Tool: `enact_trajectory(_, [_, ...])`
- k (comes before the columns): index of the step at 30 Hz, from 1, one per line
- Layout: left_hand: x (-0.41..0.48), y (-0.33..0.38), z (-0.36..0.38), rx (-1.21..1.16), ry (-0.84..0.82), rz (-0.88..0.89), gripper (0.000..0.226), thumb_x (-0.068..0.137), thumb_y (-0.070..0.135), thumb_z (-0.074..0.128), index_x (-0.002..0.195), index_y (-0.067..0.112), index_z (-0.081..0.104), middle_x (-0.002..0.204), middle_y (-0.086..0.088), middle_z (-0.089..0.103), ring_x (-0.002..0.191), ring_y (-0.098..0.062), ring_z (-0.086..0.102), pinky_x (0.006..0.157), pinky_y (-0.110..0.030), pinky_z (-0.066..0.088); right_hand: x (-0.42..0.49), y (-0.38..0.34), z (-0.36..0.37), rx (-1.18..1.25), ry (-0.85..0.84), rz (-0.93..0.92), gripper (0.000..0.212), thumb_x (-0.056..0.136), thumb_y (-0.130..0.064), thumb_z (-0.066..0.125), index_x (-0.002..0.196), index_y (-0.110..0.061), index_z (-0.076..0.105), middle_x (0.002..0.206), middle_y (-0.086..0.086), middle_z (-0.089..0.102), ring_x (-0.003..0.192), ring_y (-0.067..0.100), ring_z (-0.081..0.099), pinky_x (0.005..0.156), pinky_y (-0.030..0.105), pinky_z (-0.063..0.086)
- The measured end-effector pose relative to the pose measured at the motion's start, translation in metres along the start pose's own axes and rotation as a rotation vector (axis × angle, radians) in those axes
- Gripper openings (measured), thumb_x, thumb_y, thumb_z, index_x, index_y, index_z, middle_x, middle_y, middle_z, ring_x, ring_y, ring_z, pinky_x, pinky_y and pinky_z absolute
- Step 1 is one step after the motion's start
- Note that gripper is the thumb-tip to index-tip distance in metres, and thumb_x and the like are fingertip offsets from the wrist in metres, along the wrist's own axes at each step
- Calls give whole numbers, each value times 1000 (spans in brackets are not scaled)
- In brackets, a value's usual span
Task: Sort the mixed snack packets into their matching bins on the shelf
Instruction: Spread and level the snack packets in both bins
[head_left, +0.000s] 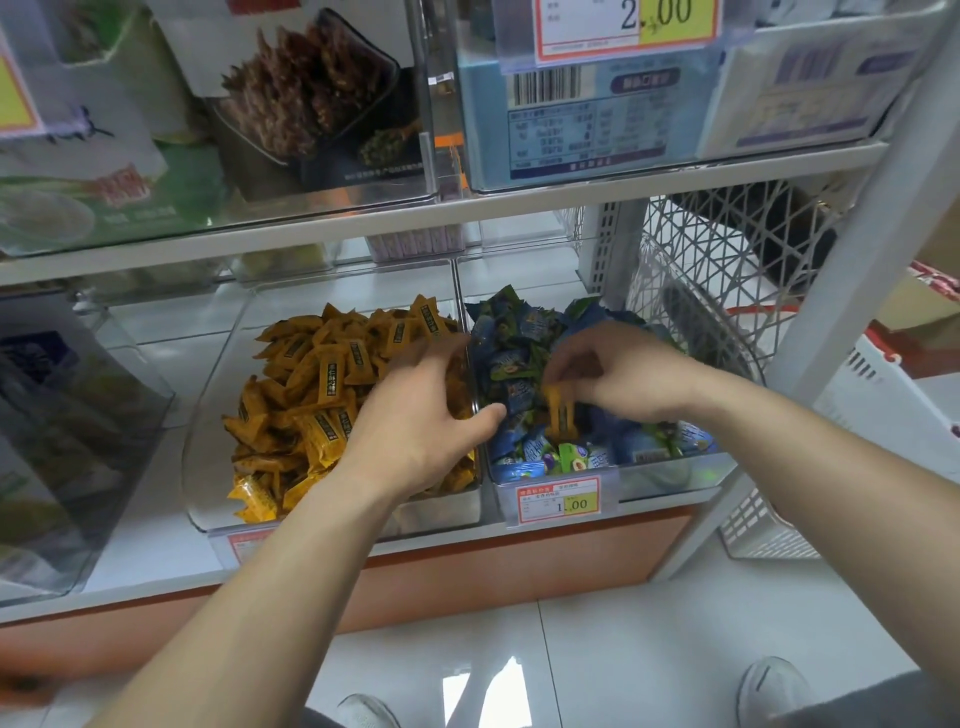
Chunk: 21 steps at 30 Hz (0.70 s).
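Now right hand (618, 374) pinches orange packet (558, 415); long axis vertical, hanging downward.

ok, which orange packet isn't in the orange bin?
The orange packet the right hand pinches above the blue-packet bin; the rest lie in the left bin.

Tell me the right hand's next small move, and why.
Probably lift the orange packet and carry it left, over the divider, into the orange bin, then let go. The right hand pinches it above the blue bin, among blue-green packets that it does not match; the orange bin holds its like.
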<state>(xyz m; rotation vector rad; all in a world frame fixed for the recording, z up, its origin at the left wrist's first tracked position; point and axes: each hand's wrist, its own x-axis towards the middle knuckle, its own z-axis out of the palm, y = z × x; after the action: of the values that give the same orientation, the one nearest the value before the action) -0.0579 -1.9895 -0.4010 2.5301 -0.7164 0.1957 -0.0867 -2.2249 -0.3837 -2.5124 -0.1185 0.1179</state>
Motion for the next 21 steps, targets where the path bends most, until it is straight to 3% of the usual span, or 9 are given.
enact_trajectory(3, [1,18,1,16,109,67,63,81,62,59,136,34,49,133,6,58,124,-17,50,98,-34,46,-9,-15,-3,295,183,-107,26,87,-11,71,82,-37,69,85,-12,73,83,3,68,74,17,51])
enact_trajectory(5, [1,32,3,-102,99,120,51,86,58,58,129,32,55,118,8,65,110,-12,58,89,-34,51,-12,-23,-1,495,223,-170,27,86,-5,73,83,-31,71,86,-4,75,87,13,71,79,26,55])
enact_trajectory(7, [1,38,6,-217,122,125,35,90,50,60,119,30,61,97,15,66,89,-2,61,75,-26,51,-13,-27,2,687,221,-194,20,86,-4,73,85,-24,72,86,2,75,86,18,72,75,29,57])
enact_trajectory(9, [4,36,5,-220,168,76,31,92,46,63,116,26,65,90,17,64,81,0,59,69,-16,47,-10,-23,5,817,217,-129,9,91,-8,70,89,-17,71,82,5,74,81,19,73,71,28,57])
enact_trajectory(10, [5,33,4,-213,180,40,32,91,45,64,116,24,66,90,17,64,81,-1,59,68,-11,44,-8,-19,7,777,230,-69,8,94,-12,66,89,-16,71,79,5,74,76,18,72,69,30,56])
enact_trajectory(12, [7,27,1,-214,194,-19,29,91,44,65,110,23,69,87,17,65,79,-2,59,66,-3,38,-2,-3,13,448,186,32,15,96,-17,61,86,-16,72,77,-1,73,73,14,68,71,30,51])
enact_trajectory(15, [8,20,-1,-235,203,-81,21,90,42,65,97,23,69,79,15,66,74,0,58,61,-5,37,7,14,28,-3,-66,120,19,99,-24,57,102,-19,74,103,-1,73,95,17,66,75,28,47])
enact_trajectory(18, [7,17,1,-255,166,-103,20,90,43,64,95,23,67,81,13,67,76,2,59,60,-6,37,18,17,37,-121,-167,156,29,98,-21,56,125,-20,67,129,3,65,116,23,61,86,24,44])
enact_trajectory(21, [7,16,3,-261,142,-106,21,90,44,64,98,24,67,81,18,64,75,4,56,61,-3,35,25,18,42,-159,-200,169,35,98,-19,56,132,-21,62,135,3,61,120,24,58,88,24,45])
